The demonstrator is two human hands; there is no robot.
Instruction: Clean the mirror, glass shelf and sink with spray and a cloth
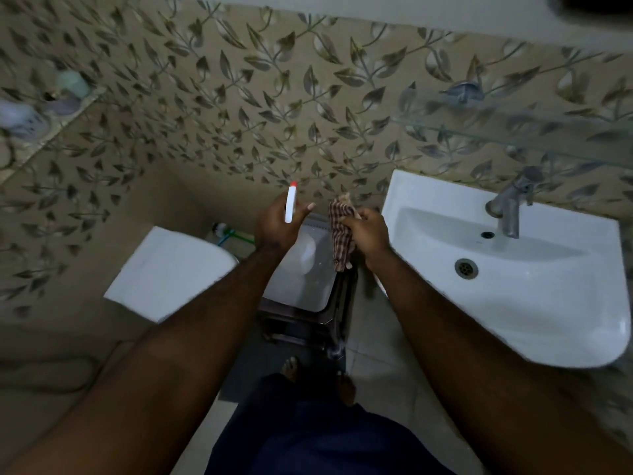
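Note:
My left hand point(275, 226) grips a white spray bottle point(290, 205) with a red tip, held upright in front of the leaf-patterned wall. My right hand point(368, 234) holds a checked brown cloth point(340, 238) that hangs down from the fingers. Both hands are left of the white sink point(513, 286), which has a metal tap point(510, 207) and a drain. A glass shelf point(513, 135) runs along the wall above the sink. The mirror's lower edge point(445, 15) shows at the top.
A white toilet cistern lid point(168, 272) is at lower left. A dark stool point(308, 323) with a white basin on it stands below my hands. A wall ledge point(37, 121) at the left holds soap and small items. My feet stand on the tiled floor.

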